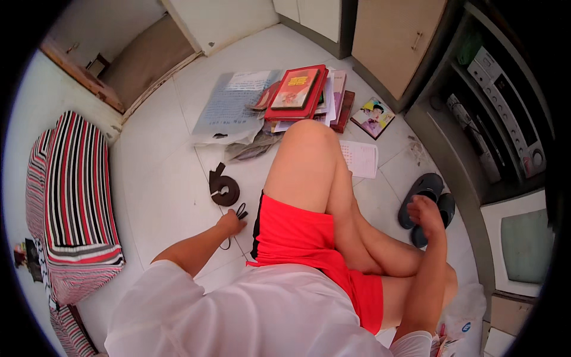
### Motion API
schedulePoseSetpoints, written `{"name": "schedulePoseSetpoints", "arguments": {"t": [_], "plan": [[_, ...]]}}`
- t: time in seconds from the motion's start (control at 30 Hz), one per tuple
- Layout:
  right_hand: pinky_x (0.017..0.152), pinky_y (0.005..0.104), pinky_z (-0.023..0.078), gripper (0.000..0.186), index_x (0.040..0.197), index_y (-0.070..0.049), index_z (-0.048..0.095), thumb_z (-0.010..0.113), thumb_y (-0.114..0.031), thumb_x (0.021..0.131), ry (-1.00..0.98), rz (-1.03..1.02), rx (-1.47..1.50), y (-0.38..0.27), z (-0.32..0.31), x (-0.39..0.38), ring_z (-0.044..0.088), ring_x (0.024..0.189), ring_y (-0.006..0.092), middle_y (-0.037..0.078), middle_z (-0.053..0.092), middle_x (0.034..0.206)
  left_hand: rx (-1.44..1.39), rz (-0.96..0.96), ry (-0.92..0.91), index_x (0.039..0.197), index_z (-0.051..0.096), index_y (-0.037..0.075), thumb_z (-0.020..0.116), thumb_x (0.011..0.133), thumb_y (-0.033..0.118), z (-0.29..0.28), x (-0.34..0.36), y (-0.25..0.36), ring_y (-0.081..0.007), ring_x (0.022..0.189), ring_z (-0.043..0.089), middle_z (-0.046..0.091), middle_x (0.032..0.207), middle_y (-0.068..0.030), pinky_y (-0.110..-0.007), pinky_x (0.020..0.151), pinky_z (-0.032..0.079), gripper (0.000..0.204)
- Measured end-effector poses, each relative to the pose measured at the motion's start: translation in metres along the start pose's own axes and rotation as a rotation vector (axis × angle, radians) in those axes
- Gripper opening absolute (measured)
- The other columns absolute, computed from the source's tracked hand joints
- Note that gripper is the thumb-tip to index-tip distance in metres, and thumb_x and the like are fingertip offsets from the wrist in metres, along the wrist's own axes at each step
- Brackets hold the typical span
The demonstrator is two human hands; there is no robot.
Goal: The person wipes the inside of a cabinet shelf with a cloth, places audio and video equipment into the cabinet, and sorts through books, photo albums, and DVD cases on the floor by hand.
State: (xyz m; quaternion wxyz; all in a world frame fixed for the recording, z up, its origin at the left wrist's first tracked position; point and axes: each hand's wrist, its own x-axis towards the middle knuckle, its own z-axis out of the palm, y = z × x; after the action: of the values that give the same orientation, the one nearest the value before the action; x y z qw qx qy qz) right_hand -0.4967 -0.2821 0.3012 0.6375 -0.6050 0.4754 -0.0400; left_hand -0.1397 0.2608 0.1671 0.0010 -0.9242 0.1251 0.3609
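My left hand (pixel 231 222) is closed around a thin black cord (pixel 241 210), bunched into small loops, with a strand dangling below the fingers. Just beyond it on the tiles lies a dark brown flat strap (pixel 228 196), rolled into a coil with one end sticking out. My right hand (pixel 426 214) is raised at the right with its fingers curled in, and nothing shows in it. Beneath and beside that hand, a pair of dark slippers (pixel 410 208) rests on the floor, partly covered by the hand and forearm.
Ahead of my bent knee is a pile of red books (pixel 295 89) beside a clear plastic folder (pixel 229 101). A picture disc case (pixel 373 118) and a white card (pixel 361 159) lie nearby. A striped cushion (pixel 80 184) stands left; a cabinet with electronics (pixel 505 107) stands right.
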Motion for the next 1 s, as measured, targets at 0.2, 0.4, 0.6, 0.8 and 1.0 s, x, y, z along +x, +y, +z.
{"name": "schedulePoseSetpoints", "arguments": {"t": [0.2,0.4,0.6,0.8,1.0], "plan": [[0.075,0.0322,0.050,0.032,0.117,-0.001,0.065,0.060,-0.028,0.100,0.066,0.091,-0.057,0.030,-0.004,0.017,0.062,0.085,0.0177,0.006,0.067,0.096,0.169,0.259,0.031,0.135,0.051,-0.004,0.081,0.079,0.040,-0.066,-0.020,0.046,-0.0435,0.115,0.065,0.066,0.120,-0.0310,-0.047,0.098,0.053,0.078],[0.076,0.0341,0.051,0.030,0.110,0.003,0.066,0.062,-0.025,0.099,0.219,0.074,0.033,0.070,-0.012,0.043,0.062,0.080,0.0188,0.008,0.067,0.091,-0.116,0.647,0.727,0.128,0.055,-0.002,0.075,0.085,0.021,-0.167,0.050,0.141,-0.0444,0.118,0.053,0.060,0.123,-0.0266,-0.049,0.103,0.044,0.053],[0.069,0.0352,0.052,0.033,0.107,0.006,0.069,0.063,-0.025,0.097,0.311,0.063,-0.214,0.110,-0.027,0.076,0.065,0.074,0.0200,0.012,0.071,0.089,-0.266,0.705,0.822,0.133,0.054,-0.004,0.080,0.084,0.039,-0.242,0.099,0.253,-0.0418,0.125,0.053,0.060,0.129,-0.0257,-0.048,0.106,0.043,0.070],[0.068,0.0368,0.053,0.032,0.103,0.004,0.071,0.063,-0.026,0.096,0.373,0.082,-0.100,0.107,-0.036,0.067,0.065,0.070,0.0201,0.011,0.070,0.083,-0.211,0.704,0.614,0.133,0.054,-0.006,0.085,0.064,0.067,-0.243,0.111,0.328,-0.0389,0.126,0.057,0.064,0.123,-0.0268,-0.049,0.104,0.046,0.105],[0.085,0.0441,0.054,0.038,0.102,-0.001,0.074,0.065,-0.036,0.091,0.332,0.028,-0.340,0.105,-0.024,0.083,0.071,0.096,0.0361,0.022,0.074,0.101,-0.109,0.672,0.573,0.148,0.040,-0.004,0.090,0.062,0.055,-0.248,0.109,0.317,-0.0413,0.137,0.048,0.051,0.144,-0.0292,-0.045,0.115,0.039,0.116]]}}
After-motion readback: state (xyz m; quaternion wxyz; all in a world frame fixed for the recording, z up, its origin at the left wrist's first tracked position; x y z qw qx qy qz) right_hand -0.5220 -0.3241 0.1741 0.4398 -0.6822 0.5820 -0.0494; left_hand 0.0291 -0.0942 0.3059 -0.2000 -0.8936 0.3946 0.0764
